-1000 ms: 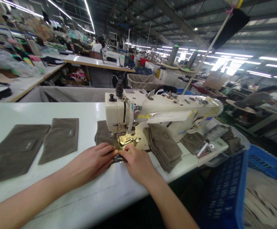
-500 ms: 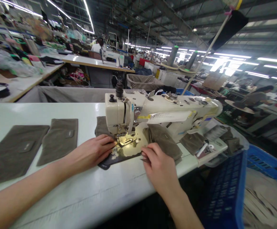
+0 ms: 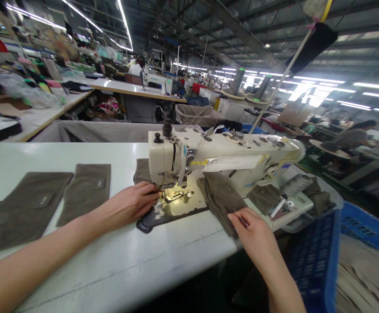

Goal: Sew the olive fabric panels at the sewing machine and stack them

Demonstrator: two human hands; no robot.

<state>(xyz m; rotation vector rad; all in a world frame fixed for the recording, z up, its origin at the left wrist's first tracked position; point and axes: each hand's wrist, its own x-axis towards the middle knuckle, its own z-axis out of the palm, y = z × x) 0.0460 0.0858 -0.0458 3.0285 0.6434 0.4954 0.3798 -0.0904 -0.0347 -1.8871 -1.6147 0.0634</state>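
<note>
A cream sewing machine (image 3: 209,152) stands on the pale table, its metal plate (image 3: 176,204) lit by a lamp. My left hand (image 3: 140,198) is closed beside the needle area, fingertips together at the plate's left edge; what they pinch is too small to make out. A brown fabric piece (image 3: 142,171) lies partly behind the machine head. My right hand (image 3: 250,221) is closed around a small, thin dark tool, at the front right edge of a stack of brown fabric pieces (image 3: 224,191).
Two brown fabric pieces with small tabs (image 3: 23,204) (image 3: 87,187) lie at the left. Right of the machine are a plastic tray (image 3: 336,202) and a blue basket (image 3: 320,261) with fabric. A person (image 3: 355,134) sits far right.
My right hand has moved right, from the plate's front edge to the fabric stack, keeping the thin tool. My left hand stays by the needle area. The view has shifted slightly.
</note>
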